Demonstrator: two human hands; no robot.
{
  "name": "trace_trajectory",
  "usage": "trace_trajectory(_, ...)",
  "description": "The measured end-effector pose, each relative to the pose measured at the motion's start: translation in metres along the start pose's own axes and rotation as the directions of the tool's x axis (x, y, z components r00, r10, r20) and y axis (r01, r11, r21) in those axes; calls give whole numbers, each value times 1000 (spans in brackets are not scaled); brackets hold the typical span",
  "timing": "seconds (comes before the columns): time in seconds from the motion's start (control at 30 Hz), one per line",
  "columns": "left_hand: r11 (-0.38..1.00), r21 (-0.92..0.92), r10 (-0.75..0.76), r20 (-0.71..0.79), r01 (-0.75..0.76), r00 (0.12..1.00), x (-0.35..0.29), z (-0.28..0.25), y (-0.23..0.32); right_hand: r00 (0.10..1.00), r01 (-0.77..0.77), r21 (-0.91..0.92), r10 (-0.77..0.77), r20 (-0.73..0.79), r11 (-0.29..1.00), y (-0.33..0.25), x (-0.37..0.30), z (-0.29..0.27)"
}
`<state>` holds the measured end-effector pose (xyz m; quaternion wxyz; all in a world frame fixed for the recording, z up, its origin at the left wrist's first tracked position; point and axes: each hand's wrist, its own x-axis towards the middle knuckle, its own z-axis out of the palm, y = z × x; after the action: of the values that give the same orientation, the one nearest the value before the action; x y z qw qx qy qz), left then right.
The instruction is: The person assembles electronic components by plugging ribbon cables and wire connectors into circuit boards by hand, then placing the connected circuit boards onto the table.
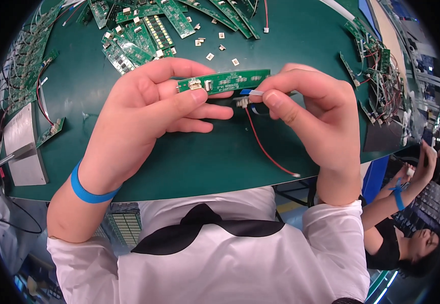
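Observation:
My left hand (141,104) pinches a narrow green circuit board (240,78) between thumb and fingers, near the board's left end. Two small pale connectors sit on the board beside my thumb. A flat white ribbon cable (251,92) with a blue tip is between the thumb and forefinger of my right hand (319,109). The blue tip lies just below the board's right half; whether it touches the board I cannot tell. Under it shows a pale plug (242,103), from which a thin red wire (261,142) hangs down to the right; what bears the plug is mostly hidden.
Green boards (136,43) are heaped at the back, with small loose connectors (210,56) beside them. More wired boards (382,61) lie at the right and along the left. A metal plate (24,142) stands at the left table edge. Another person (397,202) works at the right.

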<state>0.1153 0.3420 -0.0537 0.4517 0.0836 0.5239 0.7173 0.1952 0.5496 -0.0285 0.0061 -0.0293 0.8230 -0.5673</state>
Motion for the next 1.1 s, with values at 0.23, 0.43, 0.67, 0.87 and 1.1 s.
trace_trajectory(0.23, 999, 37, -12, 21, 11, 1000, 1, 2, -5, 971, 203, -547, -240, 4, 812, -2, -3, 14)
trace_trajectory(0.43, 1000, 21, -23, 31, 22, 999, 1, 3, -7, 956, 211, -596, -291, -40, 775, 4, -3, 19)
trace_trajectory(0.67, 999, 35, -14, 33, 12, 999, 1, 4, -7, 961, 199, -598, -273, -35, 776, 7, -1, 19)
trace_trajectory(0.87, 999, 40, -3, 45, 1, 999, 3, 3, -7, 961, 201, -592, -276, -37, 780, 10, 0, 18)
trace_trajectory(1.1, 998, 63, 25, 45, -28, 999, 1, 3, -8, 956, 213, -586, -292, -42, 782, 9, 0, 18)
